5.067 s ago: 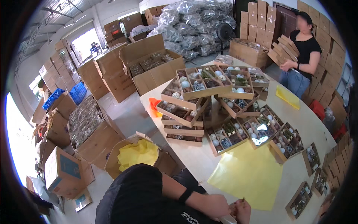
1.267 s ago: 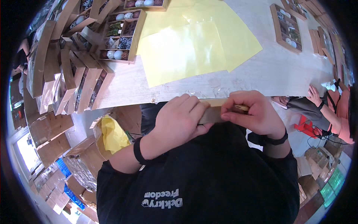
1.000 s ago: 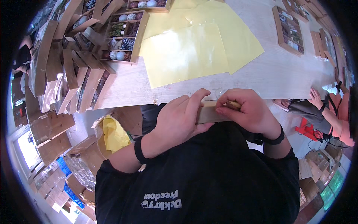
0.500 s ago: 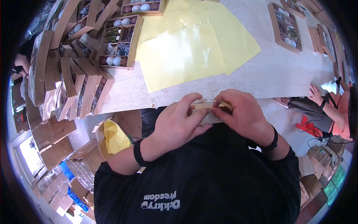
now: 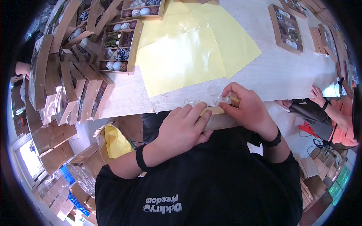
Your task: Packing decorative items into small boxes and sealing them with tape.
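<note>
My left hand [image 5: 180, 127] holds the left part of a shallow light-brown box [image 5: 221, 121], fingers over its top edge and thumb beneath. The box is held at the table's near edge, close to my body; its contents do not show. Above its right part, my right hand [image 5: 252, 110] is curled round a small yellowish piece with shiny clear film, which looks like a roll of clear tape [image 5: 234, 101]. Beyond my hands lie overlapping yellow sheets [image 5: 184, 64] with a glossy surface.
Compartment boxes [image 5: 118, 45] of balls, moss and pine cones stand at the left, beside a pile of tilted boxes [image 5: 75, 86]. Another filled box [image 5: 286, 28] lies far right. A co-worker's hand [image 5: 318, 96] rests on the table's right end; another person's hand [image 5: 22, 69] shows far left.
My right hand has drawn away from my left, up and to the right, with the tape. My left hand has flattened along the box, and more of the box's side shows.
</note>
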`<state>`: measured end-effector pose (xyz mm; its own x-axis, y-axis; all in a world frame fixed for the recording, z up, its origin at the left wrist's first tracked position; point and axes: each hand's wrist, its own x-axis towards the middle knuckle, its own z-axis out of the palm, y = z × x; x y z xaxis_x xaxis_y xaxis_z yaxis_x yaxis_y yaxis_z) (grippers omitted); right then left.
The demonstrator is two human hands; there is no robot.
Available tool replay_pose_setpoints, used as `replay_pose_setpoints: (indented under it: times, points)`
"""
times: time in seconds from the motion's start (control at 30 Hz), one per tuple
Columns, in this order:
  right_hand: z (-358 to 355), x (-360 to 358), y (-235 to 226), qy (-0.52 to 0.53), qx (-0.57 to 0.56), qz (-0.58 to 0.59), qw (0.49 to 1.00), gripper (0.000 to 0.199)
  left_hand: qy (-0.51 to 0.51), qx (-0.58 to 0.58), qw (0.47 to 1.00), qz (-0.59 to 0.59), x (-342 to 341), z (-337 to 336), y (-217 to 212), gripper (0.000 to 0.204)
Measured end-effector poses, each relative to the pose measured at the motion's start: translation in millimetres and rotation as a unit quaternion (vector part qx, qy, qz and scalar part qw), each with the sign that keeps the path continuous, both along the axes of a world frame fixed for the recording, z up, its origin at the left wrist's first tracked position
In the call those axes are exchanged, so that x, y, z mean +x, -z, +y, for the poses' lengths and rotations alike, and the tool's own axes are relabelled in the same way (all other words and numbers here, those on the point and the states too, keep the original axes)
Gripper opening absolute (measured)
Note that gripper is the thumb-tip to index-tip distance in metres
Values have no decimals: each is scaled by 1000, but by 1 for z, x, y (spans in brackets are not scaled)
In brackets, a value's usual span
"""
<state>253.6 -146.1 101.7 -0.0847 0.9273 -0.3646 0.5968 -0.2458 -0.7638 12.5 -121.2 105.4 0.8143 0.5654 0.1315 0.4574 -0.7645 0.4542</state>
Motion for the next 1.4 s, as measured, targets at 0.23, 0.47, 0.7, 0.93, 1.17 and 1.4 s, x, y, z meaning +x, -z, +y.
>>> replay_pose_setpoints:
  times: [0.23,0.47,0.7,0.93,1.17,1.4]
  points:
    - [-5,-4,-9,111,-41,189,975,17,24,-66,988,137,16,1,2,57]
    - [18,43,-18,137,70,125,980,27,80,-102,985,-112,-62,-14,20,59]
    - [80,30,54,17,234,-87,968,37,-54,-204,977,-32,-86,-11,50,59]
    - [105,13,122,-49,280,-216,934,44,15,-49,957,284,-101,12,12,66]
    - [105,2,128,-49,264,-252,930,54,-29,19,999,15,10,94,58,63]
    - [110,3,122,-64,226,-259,937,57,-4,37,981,191,38,91,113,68]
